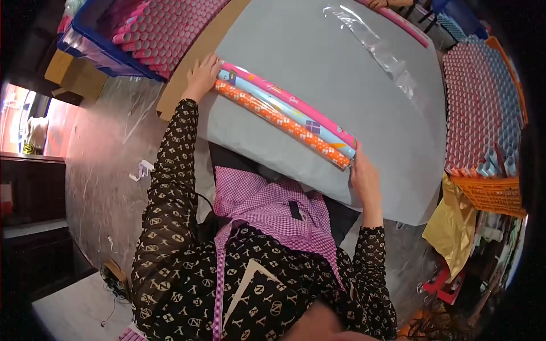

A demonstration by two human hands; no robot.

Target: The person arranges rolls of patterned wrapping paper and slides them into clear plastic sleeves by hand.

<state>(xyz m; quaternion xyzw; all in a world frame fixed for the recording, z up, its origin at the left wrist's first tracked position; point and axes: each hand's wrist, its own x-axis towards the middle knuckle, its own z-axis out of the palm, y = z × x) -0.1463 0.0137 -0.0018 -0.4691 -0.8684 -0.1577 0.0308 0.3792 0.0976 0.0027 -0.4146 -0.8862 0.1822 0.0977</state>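
Three patterned wrapping paper rolls lie side by side on the grey-covered table (pixel 273 40): a pink roll (pixel 290 99), a light blue roll (pixel 278 108) and an orange roll (pixel 267 116). Glossy clear film seems to cover them. My left hand (pixel 203 77) holds their upper-left end, its fingers over the edge. At the lower-right end, my right hand (pixel 365 177) presses against the roll ends, with the fingers partly hidden. Between them, my two hands hold the bundle lengthwise.
A clear plastic sleeve (pixel 378 54) lies farther back. Another person's hand (pixel 376 4) touches a pink roll (pixel 404 25) at the far edge. A blue crate (pixel 85 48) of rolls stands left; an orange basket (pixel 492 196) of rolls and a gold sheet (pixel 452 221) are right.
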